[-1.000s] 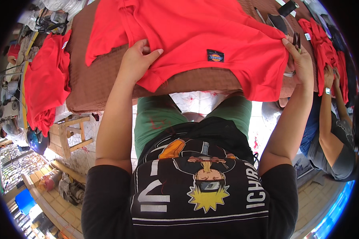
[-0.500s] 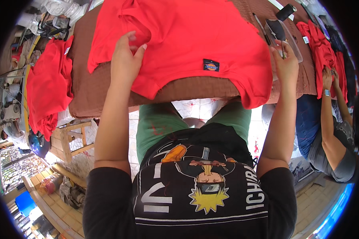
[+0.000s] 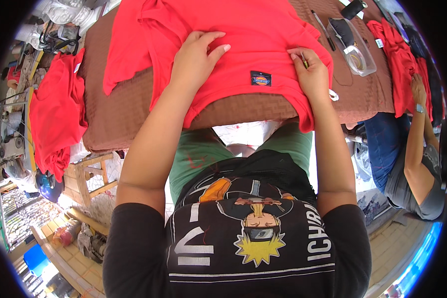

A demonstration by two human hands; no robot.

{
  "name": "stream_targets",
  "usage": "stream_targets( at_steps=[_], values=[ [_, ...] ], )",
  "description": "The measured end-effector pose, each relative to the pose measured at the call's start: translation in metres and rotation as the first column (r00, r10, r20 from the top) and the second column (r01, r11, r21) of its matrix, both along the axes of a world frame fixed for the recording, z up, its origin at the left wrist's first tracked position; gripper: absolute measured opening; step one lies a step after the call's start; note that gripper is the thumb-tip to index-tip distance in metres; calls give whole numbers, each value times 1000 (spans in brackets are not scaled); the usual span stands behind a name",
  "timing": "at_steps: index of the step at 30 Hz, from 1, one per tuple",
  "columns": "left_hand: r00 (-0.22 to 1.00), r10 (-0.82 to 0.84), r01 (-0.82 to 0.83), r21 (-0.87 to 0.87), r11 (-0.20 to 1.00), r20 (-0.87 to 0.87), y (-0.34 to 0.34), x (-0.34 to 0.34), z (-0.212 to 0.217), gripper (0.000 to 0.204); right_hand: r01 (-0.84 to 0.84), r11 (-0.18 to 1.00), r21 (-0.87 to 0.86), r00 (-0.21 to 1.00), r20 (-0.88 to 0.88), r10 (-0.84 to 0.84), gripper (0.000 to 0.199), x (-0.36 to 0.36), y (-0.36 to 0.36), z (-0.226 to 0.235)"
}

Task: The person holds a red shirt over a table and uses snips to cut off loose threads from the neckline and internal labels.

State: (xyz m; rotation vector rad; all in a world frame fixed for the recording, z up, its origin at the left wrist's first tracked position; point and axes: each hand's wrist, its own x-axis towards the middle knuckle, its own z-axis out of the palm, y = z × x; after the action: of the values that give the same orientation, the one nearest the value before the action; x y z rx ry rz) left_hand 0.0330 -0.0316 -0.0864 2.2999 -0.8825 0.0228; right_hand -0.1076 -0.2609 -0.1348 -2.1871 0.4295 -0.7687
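Observation:
A red garment [image 3: 243, 54] with a dark label [image 3: 260, 78] near its near edge lies spread over the brown cloth-covered table. On its left-middle part rests my left hand [image 3: 193, 57], fingers stretched out and thumb apart. My right hand [image 3: 312, 74] is at the garment's right side, fingers closed round a small slim tool [image 3: 305, 63] with a yellowish part; most of it is hidden, so its kind cannot be told. A white loop [image 3: 334, 95] shows beside that hand.
To the right lie a clear plastic box [image 3: 365, 64] with a dark item inside, a pen [image 3: 323, 30] and a black thread spool [image 3: 353, 9]. More red garments hang at the left [image 3: 59, 114] and right [image 3: 395, 59]. A co-worker's hand [image 3: 418, 92] touches the right one.
My left hand has moved right across the garment. My right hand has come left from the plastic box onto the garment. The garment's right edge has shifted left.

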Motion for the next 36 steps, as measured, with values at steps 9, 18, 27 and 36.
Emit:
stream_targets(
  at_steps=[9, 18, 27, 36],
  values=[
    [950, 25, -15, -34, 999, 310, -27, 8, -20, 18, -1, 999, -43, 1000, 8, 1, 14, 0, 5, 4],
    [533, -577, 751, 32, 660, -619, 44, -60, 95, 20, 85, 993, 76, 996, 24, -87, 16, -23, 9, 38],
    [941, -318, 288, -217, 933, -117, -10, -81, -5, 14, -177, 933, 314, 972, -91, 215, 19, -37, 54, 36],
    [951, -287, 295, -59, 954, 114, -21, -82, -18, 11, -206, 814, 543, 965, -24, 261, 16, -38, 45, 24]
  ],
)
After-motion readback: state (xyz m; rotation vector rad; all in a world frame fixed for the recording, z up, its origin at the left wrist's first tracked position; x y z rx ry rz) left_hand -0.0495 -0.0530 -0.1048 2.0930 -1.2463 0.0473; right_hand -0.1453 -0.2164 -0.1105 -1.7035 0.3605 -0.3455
